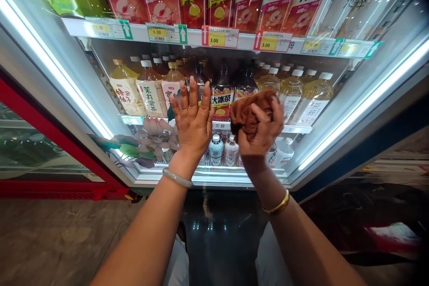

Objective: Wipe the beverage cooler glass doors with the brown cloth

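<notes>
My left hand (193, 118) is spread with fingers pointing up, its palm toward the glass door of a drinks cooler; it holds nothing. In my right hand (263, 129) is a crumpled brown cloth (246, 109), bunched under the fingers and held up to the same glass. Whether either hand presses on the glass is hard to tell. A flower decal (157, 136) with pink petals and green leaves shows on the door, left of my left hand. Behind the hands stand bottled drinks, among them a dark iced tea bottle (223, 98) between the two hands.
An upper shelf (187, 35) with price tags carries large red drink cartons (246, 0). Pale tea bottles (311, 103) stand at middle right, and small bottles (216, 149) sit at the bottom. A red-framed cooler (110, 183) adjoins at left. Brown floor (67, 232) lies below.
</notes>
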Demonstrator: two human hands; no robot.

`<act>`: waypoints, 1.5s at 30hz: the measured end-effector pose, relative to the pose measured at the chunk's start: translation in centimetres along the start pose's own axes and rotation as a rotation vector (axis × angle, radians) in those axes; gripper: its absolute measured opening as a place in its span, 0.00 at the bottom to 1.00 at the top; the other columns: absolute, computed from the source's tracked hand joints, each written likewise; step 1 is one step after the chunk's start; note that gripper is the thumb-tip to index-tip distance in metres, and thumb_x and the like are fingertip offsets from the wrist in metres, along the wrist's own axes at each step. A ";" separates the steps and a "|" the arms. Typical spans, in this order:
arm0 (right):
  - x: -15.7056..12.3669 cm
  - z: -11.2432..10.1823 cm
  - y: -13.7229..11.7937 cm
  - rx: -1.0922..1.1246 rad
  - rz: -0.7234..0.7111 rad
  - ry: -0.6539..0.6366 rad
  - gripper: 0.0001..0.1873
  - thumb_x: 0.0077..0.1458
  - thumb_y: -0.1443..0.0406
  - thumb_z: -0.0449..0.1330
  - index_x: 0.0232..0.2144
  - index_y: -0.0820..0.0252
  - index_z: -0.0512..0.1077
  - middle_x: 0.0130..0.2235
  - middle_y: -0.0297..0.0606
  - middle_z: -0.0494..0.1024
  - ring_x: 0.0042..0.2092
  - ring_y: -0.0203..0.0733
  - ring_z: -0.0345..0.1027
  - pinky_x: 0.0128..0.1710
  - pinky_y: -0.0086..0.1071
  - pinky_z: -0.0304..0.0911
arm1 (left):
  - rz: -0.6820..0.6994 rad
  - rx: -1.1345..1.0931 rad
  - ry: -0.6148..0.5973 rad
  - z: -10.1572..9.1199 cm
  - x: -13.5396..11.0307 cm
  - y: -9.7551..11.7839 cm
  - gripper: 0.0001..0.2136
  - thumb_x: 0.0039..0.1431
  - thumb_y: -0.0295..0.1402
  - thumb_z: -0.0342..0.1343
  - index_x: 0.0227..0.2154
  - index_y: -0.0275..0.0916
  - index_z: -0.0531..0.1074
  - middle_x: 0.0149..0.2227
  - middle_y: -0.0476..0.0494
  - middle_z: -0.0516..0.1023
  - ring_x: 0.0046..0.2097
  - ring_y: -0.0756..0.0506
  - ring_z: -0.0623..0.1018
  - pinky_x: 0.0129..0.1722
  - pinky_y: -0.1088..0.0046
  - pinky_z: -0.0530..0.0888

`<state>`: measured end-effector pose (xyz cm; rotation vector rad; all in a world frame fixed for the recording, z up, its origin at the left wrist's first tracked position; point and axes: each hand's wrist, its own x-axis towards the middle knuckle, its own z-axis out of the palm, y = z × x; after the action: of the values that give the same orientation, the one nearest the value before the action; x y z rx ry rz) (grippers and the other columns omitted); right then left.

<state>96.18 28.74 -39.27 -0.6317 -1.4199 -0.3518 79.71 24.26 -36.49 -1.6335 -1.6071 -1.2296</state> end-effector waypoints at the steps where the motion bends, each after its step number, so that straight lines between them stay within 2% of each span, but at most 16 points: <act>1: -0.6 0.2 -0.8 -0.002 0.002 -0.042 0.27 0.55 0.68 0.58 0.57 0.51 0.71 0.68 0.44 0.62 0.74 0.61 0.50 0.71 0.68 0.47 | -0.004 0.001 0.001 0.1 0.0 0.0 0.28 0.74 0.48 0.39 0.73 0.51 0.51 0.77 0.54 0.39 0.77 0.45 0.34 0.76 0.50 0.31; 3: -1.3 0.5 -2.4 0.014 -0.002 -0.131 0.25 0.57 0.68 0.59 0.56 0.48 0.72 0.67 0.42 0.64 0.73 0.59 0.51 0.72 0.66 0.45 | -0.010 0.007 0.005 0.2 0.1 0.0 0.29 0.73 0.49 0.40 0.73 0.52 0.50 0.77 0.55 0.37 0.77 0.45 0.33 0.76 0.51 0.29; 5: -0.8 0.6 -3.0 0.040 -0.007 -0.167 0.25 0.57 0.68 0.58 0.56 0.46 0.71 0.67 0.39 0.64 0.74 0.57 0.51 0.72 0.65 0.45 | -0.016 0.004 0.009 0.2 0.1 0.1 0.29 0.73 0.49 0.40 0.73 0.51 0.50 0.77 0.54 0.35 0.77 0.45 0.33 0.76 0.52 0.28; 9: 1.5 0.0 -0.6 0.033 -0.002 -0.044 0.27 0.55 0.68 0.57 0.58 0.49 0.70 0.69 0.41 0.61 0.74 0.58 0.50 0.70 0.65 0.49 | -0.024 -0.010 -0.002 0.0 0.0 0.3 0.27 0.74 0.45 0.40 0.73 0.49 0.52 0.77 0.51 0.37 0.77 0.43 0.35 0.76 0.50 0.30; 12: 1.0 -0.4 0.5 0.016 -0.026 -0.013 0.28 0.53 0.68 0.58 0.57 0.52 0.70 0.68 0.45 0.61 0.73 0.60 0.52 0.70 0.67 0.49 | -0.011 -0.013 0.020 0.1 0.0 0.2 0.27 0.73 0.45 0.43 0.73 0.49 0.54 0.77 0.49 0.41 0.77 0.41 0.37 0.76 0.49 0.31; 16: -1.5 0.0 -1.5 -0.009 -0.064 -0.157 0.26 0.55 0.68 0.59 0.56 0.49 0.71 0.67 0.41 0.64 0.74 0.58 0.50 0.72 0.65 0.46 | -0.016 -0.011 0.028 0.3 0.1 0.3 0.28 0.73 0.45 0.43 0.73 0.49 0.53 0.77 0.50 0.40 0.77 0.41 0.36 0.76 0.49 0.31; 19: -1.2 0.2 -2.1 0.012 -0.088 -0.208 0.26 0.56 0.69 0.59 0.56 0.46 0.71 0.67 0.39 0.65 0.73 0.55 0.52 0.73 0.63 0.46 | -0.017 0.000 0.024 0.1 0.0 0.4 0.28 0.74 0.45 0.41 0.73 0.51 0.50 0.77 0.53 0.38 0.77 0.44 0.35 0.76 0.51 0.31; 24: 2.0 -0.5 1.5 0.023 -0.061 -0.015 0.29 0.52 0.68 0.59 0.58 0.50 0.70 0.68 0.43 0.62 0.73 0.60 0.52 0.70 0.66 0.48 | 0.000 0.002 0.020 -0.2 -0.2 0.3 0.27 0.74 0.46 0.39 0.73 0.51 0.51 0.77 0.54 0.40 0.77 0.44 0.36 0.77 0.51 0.33; 27: 1.3 -0.6 1.8 0.011 -0.033 0.019 0.31 0.51 0.67 0.58 0.58 0.52 0.69 0.68 0.45 0.60 0.73 0.63 0.51 0.69 0.69 0.48 | 0.001 0.003 0.015 -0.1 -0.3 0.2 0.27 0.74 0.46 0.39 0.73 0.51 0.52 0.77 0.53 0.40 0.77 0.43 0.37 0.77 0.51 0.33; 31: -1.2 -0.1 -1.3 -0.005 -0.051 -0.165 0.28 0.54 0.68 0.60 0.58 0.49 0.70 0.68 0.41 0.63 0.74 0.59 0.49 0.72 0.66 0.44 | -0.009 0.005 0.033 0.3 -0.2 0.3 0.28 0.74 0.46 0.40 0.73 0.51 0.50 0.77 0.55 0.37 0.77 0.43 0.36 0.77 0.51 0.32; 33: -1.3 0.0 -2.2 0.017 -0.088 -0.243 0.26 0.56 0.69 0.60 0.57 0.46 0.71 0.67 0.38 0.65 0.74 0.56 0.51 0.73 0.64 0.45 | -0.019 0.010 0.035 0.3 -0.2 0.4 0.28 0.74 0.46 0.40 0.74 0.52 0.49 0.76 0.57 0.35 0.77 0.44 0.36 0.77 0.52 0.32; 35: -0.4 -0.2 -1.8 0.025 -0.088 -0.206 0.26 0.56 0.69 0.59 0.57 0.46 0.71 0.67 0.38 0.65 0.73 0.56 0.52 0.72 0.64 0.46 | -0.016 0.020 0.021 0.1 -0.2 0.4 0.28 0.74 0.45 0.39 0.74 0.52 0.49 0.76 0.57 0.35 0.77 0.44 0.35 0.77 0.53 0.31; 38: 1.1 -0.4 -0.1 0.015 -0.028 -0.048 0.28 0.54 0.68 0.58 0.58 0.49 0.69 0.68 0.42 0.62 0.73 0.58 0.51 0.71 0.65 0.49 | -0.005 0.024 -0.006 -0.3 -0.3 0.4 0.27 0.74 0.44 0.39 0.74 0.50 0.51 0.77 0.54 0.37 0.77 0.44 0.35 0.77 0.53 0.32; 40: 1.2 -0.4 0.4 0.007 -0.004 -0.012 0.30 0.53 0.68 0.58 0.59 0.50 0.69 0.69 0.43 0.60 0.74 0.60 0.51 0.71 0.66 0.49 | -0.002 0.023 -0.010 -0.4 -0.3 0.4 0.27 0.74 0.45 0.38 0.73 0.49 0.51 0.77 0.52 0.38 0.77 0.44 0.36 0.76 0.52 0.32; 42: 0.2 -0.3 -0.1 -0.015 -0.016 -0.061 0.29 0.54 0.67 0.58 0.59 0.50 0.69 0.69 0.43 0.61 0.74 0.60 0.49 0.71 0.65 0.48 | -0.001 0.022 -0.004 -0.3 -0.3 0.4 0.28 0.74 0.45 0.38 0.73 0.48 0.52 0.77 0.50 0.39 0.77 0.44 0.36 0.76 0.52 0.32; 45: -1.6 0.0 -1.2 -0.038 -0.107 -0.193 0.24 0.57 0.68 0.61 0.56 0.47 0.72 0.66 0.40 0.67 0.73 0.56 0.52 0.73 0.62 0.46 | -0.008 0.021 0.013 0.0 -0.2 0.3 0.28 0.74 0.45 0.39 0.73 0.47 0.52 0.77 0.50 0.39 0.77 0.43 0.36 0.76 0.53 0.32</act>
<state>95.23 27.56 -40.62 -0.6354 -1.6394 -0.4116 80.06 24.06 -36.61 -1.6043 -1.6149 -1.2206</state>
